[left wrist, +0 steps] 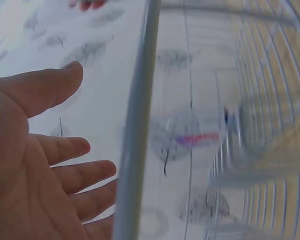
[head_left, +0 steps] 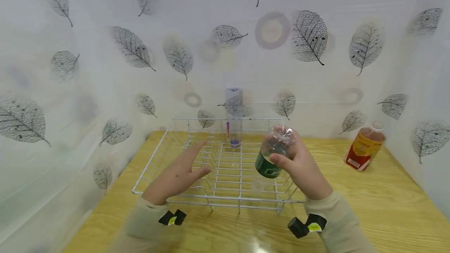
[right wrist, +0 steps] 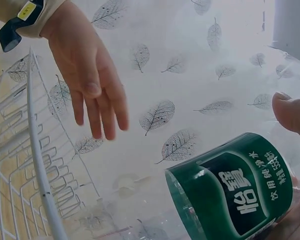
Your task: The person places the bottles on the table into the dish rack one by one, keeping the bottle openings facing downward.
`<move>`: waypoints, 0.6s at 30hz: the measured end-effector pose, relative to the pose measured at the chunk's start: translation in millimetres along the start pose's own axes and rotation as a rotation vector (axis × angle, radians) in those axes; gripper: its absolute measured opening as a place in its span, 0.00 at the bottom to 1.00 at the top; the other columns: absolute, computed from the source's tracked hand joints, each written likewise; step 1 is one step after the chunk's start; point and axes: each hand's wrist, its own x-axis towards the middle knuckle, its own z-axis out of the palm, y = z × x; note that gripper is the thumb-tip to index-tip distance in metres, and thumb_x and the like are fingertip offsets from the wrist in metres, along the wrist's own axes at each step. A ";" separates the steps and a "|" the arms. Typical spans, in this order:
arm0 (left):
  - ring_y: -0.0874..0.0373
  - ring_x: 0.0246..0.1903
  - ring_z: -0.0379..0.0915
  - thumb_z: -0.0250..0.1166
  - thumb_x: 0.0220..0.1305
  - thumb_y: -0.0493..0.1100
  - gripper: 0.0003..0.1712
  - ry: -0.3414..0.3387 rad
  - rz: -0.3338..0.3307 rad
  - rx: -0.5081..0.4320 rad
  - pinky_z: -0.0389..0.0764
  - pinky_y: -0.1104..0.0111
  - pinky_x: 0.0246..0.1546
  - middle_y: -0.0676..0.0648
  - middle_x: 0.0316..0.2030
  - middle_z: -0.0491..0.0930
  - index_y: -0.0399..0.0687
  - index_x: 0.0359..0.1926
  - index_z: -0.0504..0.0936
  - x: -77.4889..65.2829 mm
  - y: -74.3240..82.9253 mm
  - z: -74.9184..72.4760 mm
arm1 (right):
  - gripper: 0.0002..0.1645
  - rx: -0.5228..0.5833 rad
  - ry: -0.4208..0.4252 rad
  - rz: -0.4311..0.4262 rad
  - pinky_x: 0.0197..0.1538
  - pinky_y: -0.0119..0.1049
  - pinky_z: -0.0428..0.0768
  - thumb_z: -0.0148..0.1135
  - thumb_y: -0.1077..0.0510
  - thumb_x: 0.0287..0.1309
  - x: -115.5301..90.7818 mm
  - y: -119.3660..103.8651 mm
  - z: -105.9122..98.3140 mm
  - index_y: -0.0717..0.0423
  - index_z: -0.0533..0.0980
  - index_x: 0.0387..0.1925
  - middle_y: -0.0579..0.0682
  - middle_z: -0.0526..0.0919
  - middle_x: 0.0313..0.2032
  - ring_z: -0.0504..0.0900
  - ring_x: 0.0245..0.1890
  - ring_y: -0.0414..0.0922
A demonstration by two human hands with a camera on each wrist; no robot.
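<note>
My right hand (head_left: 299,167) grips a clear plastic bottle with a green label (head_left: 268,165). The bottle is tilted above the right part of a white wire dish rack (head_left: 240,198). In the right wrist view, white characters show on the bottle's label (right wrist: 235,187); its clear ends are hard to make out. Over the rack's left side, my left hand (head_left: 179,177) is spread and holds nothing. At the rack's back stands a clear bottle with a purple-and-red label (head_left: 228,131), its blue cap end down among the wires.
A bottle with a red and yellow label (head_left: 364,148) stands on the wooden table (head_left: 393,206) at the right. Leaf-printed translucent sheeting (head_left: 225,65) hangs behind and at both sides. A row of upright wire dividers (head_left: 207,155) runs through the rack's left half.
</note>
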 end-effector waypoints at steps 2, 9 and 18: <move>0.41 0.76 0.46 0.59 0.73 0.61 0.49 0.019 -0.018 0.015 0.55 0.42 0.71 0.40 0.78 0.49 0.51 0.82 0.45 -4.1 -11.9 -9.2 | 0.39 -0.008 0.005 0.000 0.58 0.54 0.76 0.64 0.60 0.68 0.0 -0.4 -2.8 0.45 0.57 0.74 0.52 0.75 0.63 0.76 0.60 0.52; 0.35 0.75 0.43 0.58 0.74 0.61 0.49 0.038 -0.162 0.017 0.53 0.36 0.69 0.37 0.79 0.45 0.49 0.82 0.44 -19.5 -57.9 -32.1 | 0.40 0.006 0.023 0.007 0.58 0.42 0.77 0.64 0.61 0.69 -0.4 -2.1 -7.3 0.50 0.55 0.75 0.54 0.75 0.63 0.76 0.61 0.51; 0.28 0.69 0.53 0.61 0.73 0.43 0.48 0.072 -0.324 -0.095 0.60 0.33 0.64 0.29 0.77 0.45 0.41 0.81 0.40 -32.4 -115.8 -45.7 | 0.40 0.002 0.029 0.023 0.59 0.41 0.76 0.63 0.60 0.69 -0.6 0.1 -9.7 0.46 0.56 0.75 0.52 0.75 0.64 0.75 0.62 0.51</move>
